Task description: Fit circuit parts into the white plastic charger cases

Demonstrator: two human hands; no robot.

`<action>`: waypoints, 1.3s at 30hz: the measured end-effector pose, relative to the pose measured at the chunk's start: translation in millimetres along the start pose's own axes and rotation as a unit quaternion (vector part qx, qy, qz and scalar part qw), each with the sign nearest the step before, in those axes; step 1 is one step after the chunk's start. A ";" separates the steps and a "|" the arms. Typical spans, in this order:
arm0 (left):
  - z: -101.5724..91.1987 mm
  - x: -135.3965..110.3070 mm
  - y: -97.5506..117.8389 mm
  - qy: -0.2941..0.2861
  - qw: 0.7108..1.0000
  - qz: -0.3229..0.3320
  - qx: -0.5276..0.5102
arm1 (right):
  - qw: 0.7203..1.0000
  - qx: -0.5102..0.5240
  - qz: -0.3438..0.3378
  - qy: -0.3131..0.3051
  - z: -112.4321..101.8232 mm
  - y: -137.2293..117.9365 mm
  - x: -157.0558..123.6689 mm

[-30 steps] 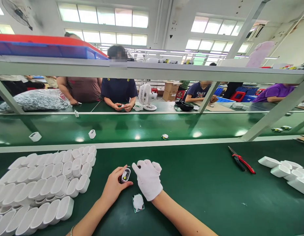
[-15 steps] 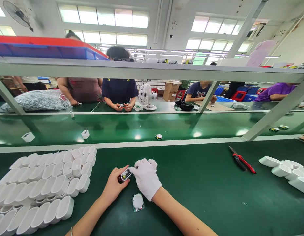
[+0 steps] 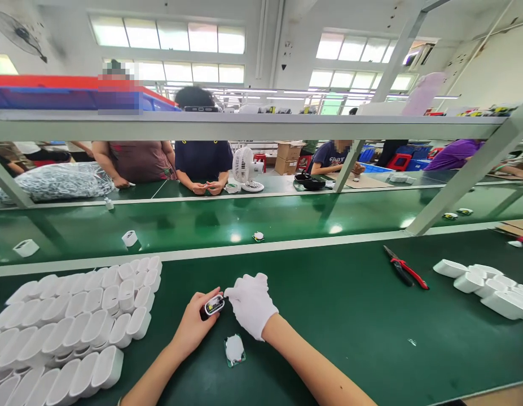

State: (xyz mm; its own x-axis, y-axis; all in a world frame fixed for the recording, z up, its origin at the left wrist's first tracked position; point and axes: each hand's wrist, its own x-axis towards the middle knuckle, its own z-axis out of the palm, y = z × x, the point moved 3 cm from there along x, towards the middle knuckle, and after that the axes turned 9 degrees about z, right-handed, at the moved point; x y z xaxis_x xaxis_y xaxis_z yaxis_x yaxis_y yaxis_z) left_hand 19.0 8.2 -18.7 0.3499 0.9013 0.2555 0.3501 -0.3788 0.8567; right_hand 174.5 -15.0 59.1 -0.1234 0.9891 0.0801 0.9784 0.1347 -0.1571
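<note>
My bare left hand is wrapped around a small oval white plastic housing. Its open end faces up, and yellow and dark electronic parts show inside. My right hand, in a white glove, is closed just right of the housing, its thumb and forefinger by the rim; whatever it pinches is hidden. On the green table below the two hands lies a small circuit board with a white rounded pad on top.
Rows of white housings fill the left side. Red-handled pliers and more white housings lie to the right. Beyond, a green conveyor belt carries a few parts under a shelf. Co-workers sit across from me.
The view has shifted slightly, and the parts on the belt have moved left. My left hand has turned the housing a little; my right hand stays beside it.
</note>
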 end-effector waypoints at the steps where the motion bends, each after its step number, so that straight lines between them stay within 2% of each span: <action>1: -0.1 0.4 0.1 -0.001 1.000 0.001 0.000 | 1.000 0.007 0.005 0.002 -1.2 1.4 -0.1; 5: -0.3 1.3 -1.1 -0.004 1.000 0.003 0.006 | 1.000 0.025 -0.003 0.010 0.0 -0.6 0.2; 10: -0.1 0.7 -2.5 -0.007 1.000 0.000 0.003 | 0.999 -0.020 -0.042 0.005 3.7 -8.2 -0.4; 16: -0.6 0.1 1.2 -0.005 1.000 -0.003 -0.003 | 0.998 0.001 -0.038 0.057 1.0 -3.2 -0.6; 24: -1.2 -0.2 5.1 -0.003 1.000 -0.009 -0.008 | 0.997 -0.010 -0.038 0.070 5.8 -2.5 1.9; 34: -0.3 0.9 0.3 -0.025 0.998 -0.021 -0.057 | 0.992 0.013 -0.050 0.115 24.7 -7.8 -1.5; 39: 1.0 1.0 -2.1 -0.042 0.997 -0.034 -0.056 | 0.992 -0.003 -0.063 0.105 17.6 -1.8 -0.5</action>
State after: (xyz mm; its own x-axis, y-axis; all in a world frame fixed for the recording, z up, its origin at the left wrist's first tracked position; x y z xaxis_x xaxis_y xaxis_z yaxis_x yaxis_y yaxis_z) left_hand 19.5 9.7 -20.7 0.4019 0.9016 0.1600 0.2781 -0.2866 0.9168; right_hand 169.9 -14.8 42.1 -0.2088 0.9300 0.3024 0.9580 0.2567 -0.1277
